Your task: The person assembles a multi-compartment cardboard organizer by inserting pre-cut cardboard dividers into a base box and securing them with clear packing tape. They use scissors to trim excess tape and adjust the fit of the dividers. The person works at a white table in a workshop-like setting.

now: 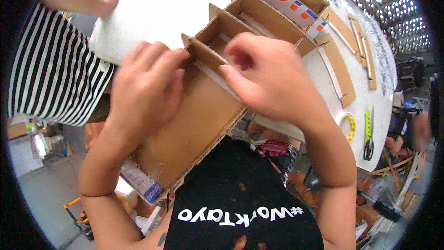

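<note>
A long brown cardboard box (pixel 185 125) lies slantwise before me, with upright cardboard dividers across its far half. The nearest divider (pixel 206 52) stands between my hands, with a pale strip (pixel 217 78) along its foot. At that divider's left end is my left hand (pixel 150 81), its fingers bent and smeared by motion; whether they grip the cardboard cannot be told. Over the divider's right part hangs my right hand (pixel 268 71), fingers curled and thumb apart from them, with a gap between and nothing visible in it.
Loose cardboard strips (pixel 336 67) lie on the white table (pixel 374 132) at the right. Near them are a tape roll (pixel 346 126) and a yellow-green cutter or scissors with dark handles (pixel 368 134). Another person's hand (pixel 110 4) rests on the table's far left edge.
</note>
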The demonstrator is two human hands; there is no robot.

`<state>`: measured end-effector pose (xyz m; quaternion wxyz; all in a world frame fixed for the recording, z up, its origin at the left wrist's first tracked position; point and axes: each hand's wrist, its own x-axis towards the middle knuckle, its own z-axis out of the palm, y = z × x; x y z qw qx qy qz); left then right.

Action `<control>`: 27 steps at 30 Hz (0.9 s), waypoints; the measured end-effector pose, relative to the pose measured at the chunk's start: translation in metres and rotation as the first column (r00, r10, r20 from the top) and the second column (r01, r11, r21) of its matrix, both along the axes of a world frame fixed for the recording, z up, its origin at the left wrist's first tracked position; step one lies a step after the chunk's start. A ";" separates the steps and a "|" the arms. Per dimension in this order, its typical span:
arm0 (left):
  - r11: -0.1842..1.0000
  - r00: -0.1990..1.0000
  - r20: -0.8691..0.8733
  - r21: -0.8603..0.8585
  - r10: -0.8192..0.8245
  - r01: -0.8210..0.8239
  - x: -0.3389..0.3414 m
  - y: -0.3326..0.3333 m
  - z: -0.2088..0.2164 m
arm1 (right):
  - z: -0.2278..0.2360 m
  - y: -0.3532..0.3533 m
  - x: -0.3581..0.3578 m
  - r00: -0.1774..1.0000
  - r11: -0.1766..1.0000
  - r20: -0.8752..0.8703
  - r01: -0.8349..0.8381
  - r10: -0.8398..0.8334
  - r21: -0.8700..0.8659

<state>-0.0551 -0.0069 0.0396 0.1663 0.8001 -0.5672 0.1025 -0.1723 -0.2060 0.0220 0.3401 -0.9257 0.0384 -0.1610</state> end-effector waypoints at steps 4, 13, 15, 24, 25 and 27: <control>0.990 0.987 0.070 0.003 -0.142 0.142 0.017 -0.026 0.001 | -0.007 -0.014 -0.057 0.995 0.983 0.041 0.081 -0.089 0.167; 0.883 0.961 -0.051 0.384 -0.273 0.271 0.022 -0.070 -0.010 | -0.038 -0.019 -0.067 0.996 0.982 -0.034 -0.078 0.085 0.171; 0.858 0.949 -0.097 0.406 -0.302 0.314 0.031 -0.072 -0.016 | -0.049 -0.015 -0.065 0.997 0.990 0.041 -0.064 0.059 0.126; 0.814 0.905 -0.159 0.396 -0.394 0.424 0.043 -0.080 -0.022 | -0.051 -0.009 -0.057 0.999 0.980 0.040 0.009 -0.017 0.197; 0.815 0.902 -0.156 0.387 -0.403 0.431 0.043 -0.079 -0.022 | -0.051 -0.008 -0.057 0.999 0.980 0.046 0.018 -0.028 0.197; 0.825 0.905 -0.149 0.373 -0.398 0.424 0.043 -0.076 -0.021 | -0.052 -0.006 -0.056 0.997 0.981 0.062 0.035 -0.047 0.193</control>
